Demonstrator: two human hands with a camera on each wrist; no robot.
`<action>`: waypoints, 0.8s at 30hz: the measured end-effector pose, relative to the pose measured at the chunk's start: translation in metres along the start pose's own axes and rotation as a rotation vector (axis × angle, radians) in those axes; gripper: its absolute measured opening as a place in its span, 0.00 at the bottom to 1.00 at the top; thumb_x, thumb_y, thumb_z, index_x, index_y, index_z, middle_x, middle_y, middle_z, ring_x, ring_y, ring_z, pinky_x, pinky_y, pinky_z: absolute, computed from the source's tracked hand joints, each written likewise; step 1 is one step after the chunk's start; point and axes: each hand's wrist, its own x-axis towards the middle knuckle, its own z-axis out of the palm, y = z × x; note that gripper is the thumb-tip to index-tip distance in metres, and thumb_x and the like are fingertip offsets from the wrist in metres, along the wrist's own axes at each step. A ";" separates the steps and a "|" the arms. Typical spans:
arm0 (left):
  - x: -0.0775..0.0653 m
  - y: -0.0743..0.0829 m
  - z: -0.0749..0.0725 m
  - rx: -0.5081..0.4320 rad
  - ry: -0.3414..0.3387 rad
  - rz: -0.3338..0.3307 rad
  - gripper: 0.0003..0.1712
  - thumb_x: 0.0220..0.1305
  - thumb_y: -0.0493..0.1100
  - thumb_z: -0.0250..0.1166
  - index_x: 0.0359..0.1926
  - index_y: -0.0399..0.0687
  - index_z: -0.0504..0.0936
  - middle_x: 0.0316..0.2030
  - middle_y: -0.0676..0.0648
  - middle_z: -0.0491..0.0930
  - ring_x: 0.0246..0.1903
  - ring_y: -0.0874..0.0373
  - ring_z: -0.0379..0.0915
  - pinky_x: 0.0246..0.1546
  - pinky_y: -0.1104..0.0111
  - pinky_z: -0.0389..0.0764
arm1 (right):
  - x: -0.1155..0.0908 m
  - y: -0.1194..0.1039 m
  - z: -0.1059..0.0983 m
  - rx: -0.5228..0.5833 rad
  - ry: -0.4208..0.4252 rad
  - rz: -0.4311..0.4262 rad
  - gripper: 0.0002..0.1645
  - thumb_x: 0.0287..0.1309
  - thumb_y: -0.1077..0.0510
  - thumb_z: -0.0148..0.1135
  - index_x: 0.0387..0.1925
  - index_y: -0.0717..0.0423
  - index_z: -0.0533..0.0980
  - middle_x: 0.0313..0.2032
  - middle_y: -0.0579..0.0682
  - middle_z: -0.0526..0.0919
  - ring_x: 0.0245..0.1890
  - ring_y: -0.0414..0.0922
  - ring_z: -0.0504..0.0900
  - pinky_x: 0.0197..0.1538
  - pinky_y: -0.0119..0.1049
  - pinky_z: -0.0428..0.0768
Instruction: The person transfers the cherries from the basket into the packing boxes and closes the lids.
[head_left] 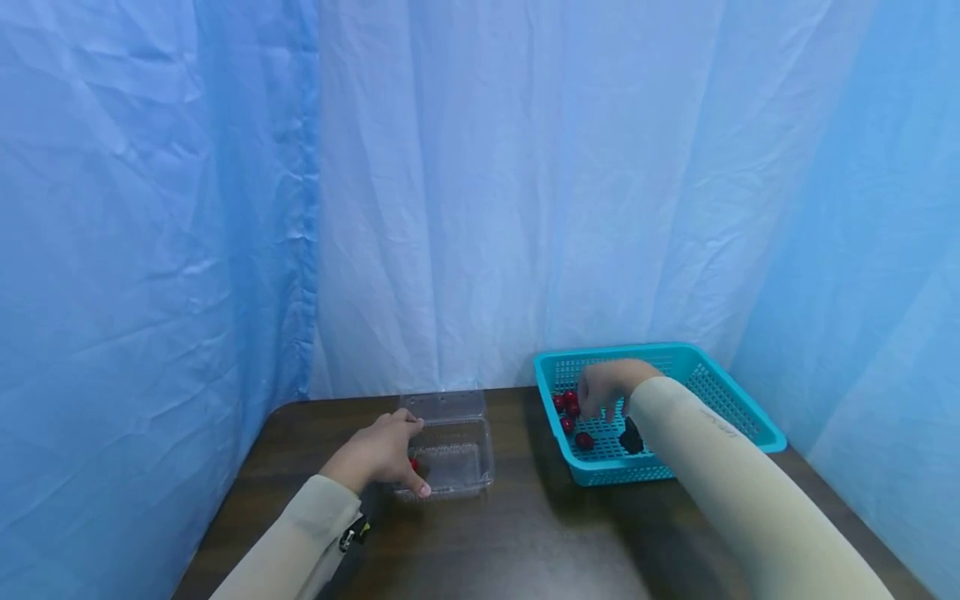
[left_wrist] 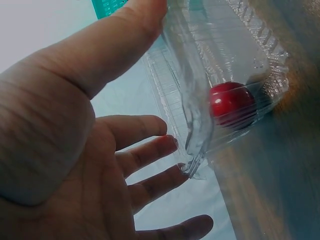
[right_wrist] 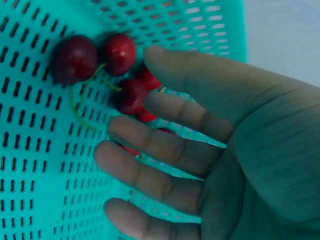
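Cherries [right_wrist: 75, 59] are in the teal basket [head_left: 727, 398], mostly bunched at its left side in the head view. One more cherry [left_wrist: 232, 105] is in the clear box [head_left: 457, 471], near the left wall. Lid [head_left: 442, 406] is folded back; box and basket both on the counter [head_left: 510, 542].

Right hand [head_left: 611, 385]: inside the basket beside the bunch. Grip is wide, fingers apart and fairly straight, nothing visibly held. Thumb is right by a cherry; can't tell if it touches.

Left hand [head_left: 381, 450]: at the box's left edge, thumb at the rim, fingers spread alongside. Grip is wide; can't tell how hard it bears.

Handling, my read: cherries are light, firm-skinned, glossy, so likely slippery and prone to roll. Flesh should bruise under a hard squeeze. Best hold: thumb and fingertip pads across the widest part, light pressure. Some have stems [right_wrist: 74, 109]; could lift by one, but it may tear off or drag a neighbour. Box looks thin and flexy, probably slides easily. Steady it at the rim or a corner; pressing mid-wall could buckle it.
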 end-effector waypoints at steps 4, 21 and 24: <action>0.001 -0.001 0.000 0.010 -0.007 0.002 0.71 0.44 0.61 0.95 0.86 0.49 0.71 0.81 0.40 0.71 0.77 0.36 0.71 0.70 0.33 0.83 | 0.009 0.003 0.008 -0.025 -0.034 0.014 0.11 0.64 0.47 0.86 0.39 0.44 0.89 0.45 0.49 0.93 0.45 0.51 0.94 0.46 0.53 0.94; -0.003 0.007 -0.003 -0.007 -0.003 -0.011 0.69 0.45 0.58 0.96 0.86 0.48 0.72 0.83 0.38 0.70 0.79 0.33 0.69 0.73 0.32 0.81 | -0.001 -0.023 0.021 -0.033 -0.082 0.078 0.17 0.59 0.50 0.88 0.41 0.50 0.87 0.42 0.52 0.93 0.47 0.56 0.95 0.54 0.59 0.95; -0.004 0.008 -0.004 -0.005 0.005 -0.010 0.69 0.44 0.58 0.96 0.85 0.48 0.73 0.82 0.38 0.71 0.78 0.34 0.71 0.72 0.32 0.81 | 0.014 -0.013 0.028 -0.030 -0.063 0.085 0.18 0.57 0.49 0.90 0.40 0.49 0.87 0.40 0.51 0.92 0.43 0.53 0.94 0.51 0.57 0.95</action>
